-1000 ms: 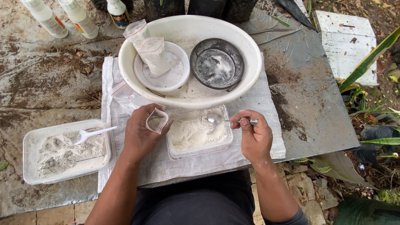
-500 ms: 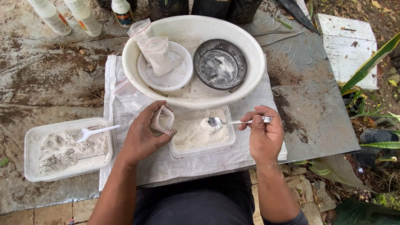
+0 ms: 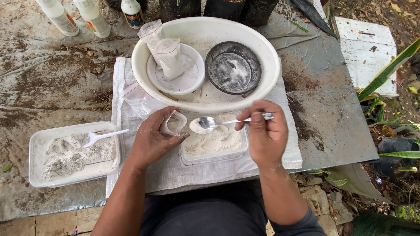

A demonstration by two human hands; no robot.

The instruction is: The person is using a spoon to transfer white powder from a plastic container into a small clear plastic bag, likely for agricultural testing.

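My left hand holds a small clear plastic bag with its mouth held wide, at the left edge of a clear rectangular tub of whitish powder. My right hand grips a metal spoon by the handle. The spoon's bowl carries a heap of powder and hovers right beside the bag's mouth, above the tub. Both sit on a white woven sheet at the table's front edge.
A big white basin behind holds a white plate with filled bags and a dark bowl. Another powder tub with a white plastic spoon sits left. Bottles stand at back left. Plants and a white board lie right.
My right hand lifted the spoon out of the powder and carried it left to the bag's mouth. My left hand tilted the bag toward the spoon.
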